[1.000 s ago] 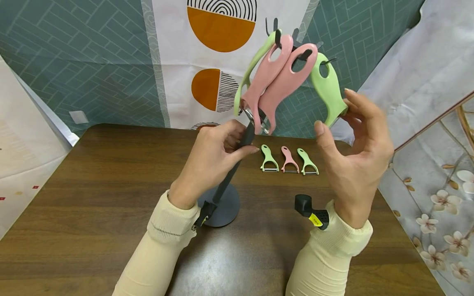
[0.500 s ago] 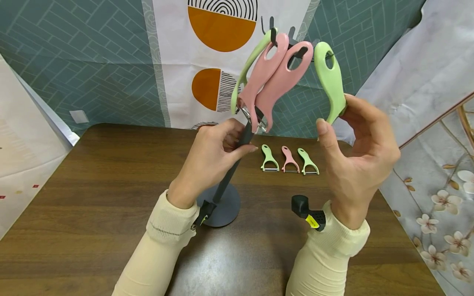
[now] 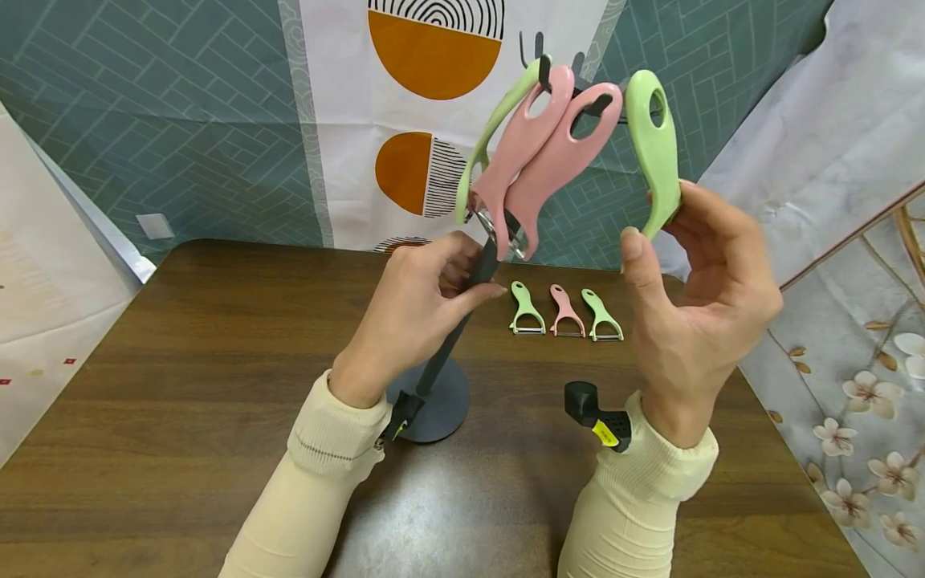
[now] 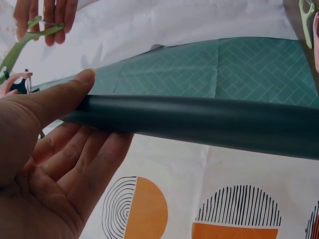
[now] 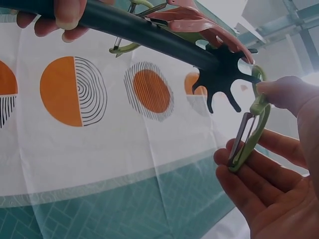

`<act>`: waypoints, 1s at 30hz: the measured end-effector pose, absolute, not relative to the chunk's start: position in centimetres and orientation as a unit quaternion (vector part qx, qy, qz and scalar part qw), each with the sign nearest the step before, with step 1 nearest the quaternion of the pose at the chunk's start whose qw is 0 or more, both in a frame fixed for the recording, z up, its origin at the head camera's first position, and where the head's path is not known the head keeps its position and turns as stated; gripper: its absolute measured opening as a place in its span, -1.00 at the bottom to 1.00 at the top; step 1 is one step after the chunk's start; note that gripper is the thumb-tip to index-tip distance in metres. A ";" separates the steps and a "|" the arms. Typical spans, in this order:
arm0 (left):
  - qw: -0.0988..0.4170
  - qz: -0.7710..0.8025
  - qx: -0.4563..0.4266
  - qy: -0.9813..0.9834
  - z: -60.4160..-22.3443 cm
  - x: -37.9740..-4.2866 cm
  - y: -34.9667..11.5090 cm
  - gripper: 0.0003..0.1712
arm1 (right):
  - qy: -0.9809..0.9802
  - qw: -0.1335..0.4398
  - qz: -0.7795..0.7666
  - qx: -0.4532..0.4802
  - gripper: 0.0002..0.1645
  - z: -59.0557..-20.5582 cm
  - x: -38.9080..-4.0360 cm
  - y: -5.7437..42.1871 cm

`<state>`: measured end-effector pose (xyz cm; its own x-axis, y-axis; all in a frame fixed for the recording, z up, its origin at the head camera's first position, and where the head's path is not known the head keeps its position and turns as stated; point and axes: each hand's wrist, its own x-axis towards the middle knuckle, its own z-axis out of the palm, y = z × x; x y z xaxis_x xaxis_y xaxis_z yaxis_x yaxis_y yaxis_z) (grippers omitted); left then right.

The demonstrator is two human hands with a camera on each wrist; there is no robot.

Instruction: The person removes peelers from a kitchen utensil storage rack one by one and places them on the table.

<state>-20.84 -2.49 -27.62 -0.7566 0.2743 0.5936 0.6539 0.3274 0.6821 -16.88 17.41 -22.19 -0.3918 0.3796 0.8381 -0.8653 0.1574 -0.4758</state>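
Note:
My left hand [image 3: 408,313] grips the dark pole [image 3: 446,353] of a hook stand, thumb across its front, and the stand leans to the right. The right hand [image 3: 711,281] pinches a green peeler [image 3: 653,156] at its blade end, between thumb and fingers, handle pointing up. In the right wrist view the top of its handle is right at a tip of the stand's hooked head [image 5: 224,74]. Two pink peelers [image 3: 560,164] and another green peeler [image 3: 495,128] hang from other hooks by the holes in their handles.
On the brown table [image 3: 217,401], a green peeler [image 3: 525,305], a pink peeler [image 3: 562,302] and a second green peeler [image 3: 597,307] lie in a row behind the stand. The round base [image 3: 441,413] sits below my left hand. Patterned cloth [image 3: 238,144] hangs behind.
The right hand has shifted slightly right with the green peeler, whose handle has risen and turned upright; the hook tip no longer shows through its hole. The left hand stays on the pole.

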 end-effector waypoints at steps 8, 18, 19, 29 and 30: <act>0.188 -0.499 -0.290 -0.794 -27.6 -20.9 -2.4 -0.71 | -0.553 0.505 0.625 0.220 -0.51 -22.1 -16.9 17.5; 0.187 -0.498 -0.291 -0.795 -27.6 -20.9 -2.4 -0.71 | -0.551 0.502 0.630 0.218 -0.52 -22.0 -16.8 17.5; 0.187 -0.498 -0.290 -0.795 -27.6 -20.9 -2.4 -0.71 | -0.550 0.502 0.631 0.217 -0.53 -22.0 -16.8 17.6; 0.188 -0.500 -0.288 -0.795 -27.7 -20.8 -2.4 -0.72 | -0.549 0.502 0.633 0.214 -0.55 -22.0 -17.0 18.1; 0.188 -0.500 -0.288 -0.795 -27.7 -20.8 -2.4 -0.72 | -0.549 0.501 0.633 0.214 -0.56 -22.0 -17.0 18.1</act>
